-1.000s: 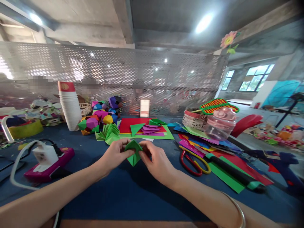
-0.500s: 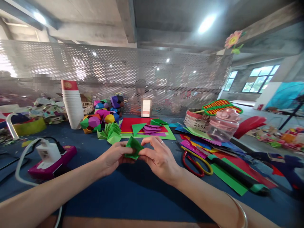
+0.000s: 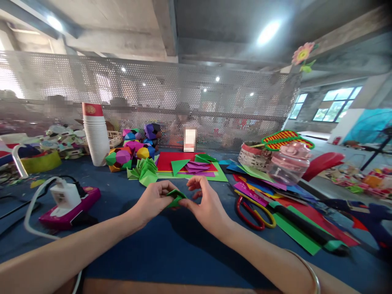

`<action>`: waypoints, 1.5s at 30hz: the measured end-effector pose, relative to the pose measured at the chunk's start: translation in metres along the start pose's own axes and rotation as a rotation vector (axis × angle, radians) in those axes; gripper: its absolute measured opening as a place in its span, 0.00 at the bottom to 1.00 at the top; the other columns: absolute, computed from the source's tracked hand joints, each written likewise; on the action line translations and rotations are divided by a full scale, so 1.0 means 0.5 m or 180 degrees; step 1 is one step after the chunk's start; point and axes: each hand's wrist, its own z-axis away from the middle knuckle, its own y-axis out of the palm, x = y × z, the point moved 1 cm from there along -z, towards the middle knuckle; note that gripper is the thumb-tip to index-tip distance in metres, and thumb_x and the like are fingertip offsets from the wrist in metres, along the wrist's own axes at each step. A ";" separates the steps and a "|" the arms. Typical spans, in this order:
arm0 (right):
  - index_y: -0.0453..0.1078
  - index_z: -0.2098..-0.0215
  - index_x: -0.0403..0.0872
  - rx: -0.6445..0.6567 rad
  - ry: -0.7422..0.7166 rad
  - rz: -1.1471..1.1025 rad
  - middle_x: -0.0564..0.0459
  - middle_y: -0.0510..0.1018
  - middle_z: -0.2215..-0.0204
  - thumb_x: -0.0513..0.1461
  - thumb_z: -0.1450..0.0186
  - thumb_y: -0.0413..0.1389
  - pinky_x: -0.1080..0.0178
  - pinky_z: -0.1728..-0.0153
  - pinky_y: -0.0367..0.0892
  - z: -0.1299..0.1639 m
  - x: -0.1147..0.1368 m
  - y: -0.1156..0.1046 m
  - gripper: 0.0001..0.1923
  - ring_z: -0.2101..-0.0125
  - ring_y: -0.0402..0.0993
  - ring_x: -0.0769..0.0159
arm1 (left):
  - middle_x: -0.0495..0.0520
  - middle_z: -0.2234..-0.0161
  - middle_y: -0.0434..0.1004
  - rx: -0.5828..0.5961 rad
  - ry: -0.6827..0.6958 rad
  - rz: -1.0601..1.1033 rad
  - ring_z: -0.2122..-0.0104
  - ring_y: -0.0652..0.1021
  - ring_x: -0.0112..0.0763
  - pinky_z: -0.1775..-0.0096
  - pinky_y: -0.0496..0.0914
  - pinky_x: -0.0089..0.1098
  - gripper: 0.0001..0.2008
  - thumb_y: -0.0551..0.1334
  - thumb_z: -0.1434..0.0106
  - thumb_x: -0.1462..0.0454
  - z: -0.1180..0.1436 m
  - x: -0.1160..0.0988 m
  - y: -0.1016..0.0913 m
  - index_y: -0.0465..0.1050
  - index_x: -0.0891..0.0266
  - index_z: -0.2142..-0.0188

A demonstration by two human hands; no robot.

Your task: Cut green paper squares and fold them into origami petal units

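Green folded paper (image 3: 175, 198) sits between our fingertips, above the blue table (image 3: 171, 249). Our left hand (image 3: 153, 200) pinches its left side; our right hand (image 3: 206, 204) pinches its right edge, other fingers spread upward. Scissors (image 3: 252, 212) lie right of the right fingers.

No text legible anywhere; emblem on paper cup stack (image 3: 95, 134) too blurred.
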 end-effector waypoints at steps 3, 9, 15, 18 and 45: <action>0.69 0.56 0.49 0.0508 0.0544 -0.0316 0.52 0.83 0.68 0.41 0.36 0.64 0.59 0.64 0.72 0.000 0.002 0.005 0.12 0.67 0.80 0.60 | 0.50 0.73 0.80 0.0029 0.0145 -0.0117 0.73 0.80 0.33 0.67 0.74 0.32 0.09 0.69 0.51 0.63 0.001 0.001 0.000 0.75 0.63 0.68; 0.71 0.67 0.48 0.0633 0.0565 -0.0338 0.54 0.83 0.73 0.39 0.34 0.60 0.64 0.68 0.70 0.000 0.011 -0.002 0.04 0.71 0.80 0.63 | 0.52 0.69 0.80 0.0179 0.0390 -0.0302 0.69 0.80 0.34 0.63 0.76 0.32 0.08 0.63 0.41 0.61 0.013 -0.008 0.010 0.75 0.63 0.65; 0.66 0.73 0.48 0.0523 0.0535 -0.0120 0.59 0.74 0.79 0.35 0.39 0.61 0.67 0.74 0.59 0.003 0.021 -0.001 0.08 0.77 0.69 0.69 | 0.50 0.70 0.79 0.0289 0.0559 -0.0552 0.69 0.81 0.34 0.65 0.76 0.31 0.06 0.63 0.43 0.64 0.013 0.001 0.013 0.73 0.61 0.64; 0.65 0.73 0.49 0.0560 0.0508 -0.0133 0.60 0.72 0.79 0.35 0.39 0.60 0.67 0.75 0.58 0.007 0.028 0.003 0.08 0.77 0.66 0.69 | 0.48 0.72 0.77 0.0276 0.0631 -0.0674 0.72 0.79 0.32 0.69 0.74 0.29 0.04 0.62 0.43 0.65 0.012 0.005 0.010 0.71 0.60 0.66; 0.66 0.61 0.49 0.0928 0.0429 0.0152 0.56 0.75 0.76 0.33 0.32 0.50 0.64 0.71 0.61 0.004 0.012 -0.001 0.06 0.76 0.71 0.65 | 0.48 0.77 0.61 -0.0110 0.0621 -0.2613 0.75 0.63 0.35 0.70 0.52 0.33 0.08 0.49 0.32 0.62 0.019 0.009 0.010 0.60 0.58 0.69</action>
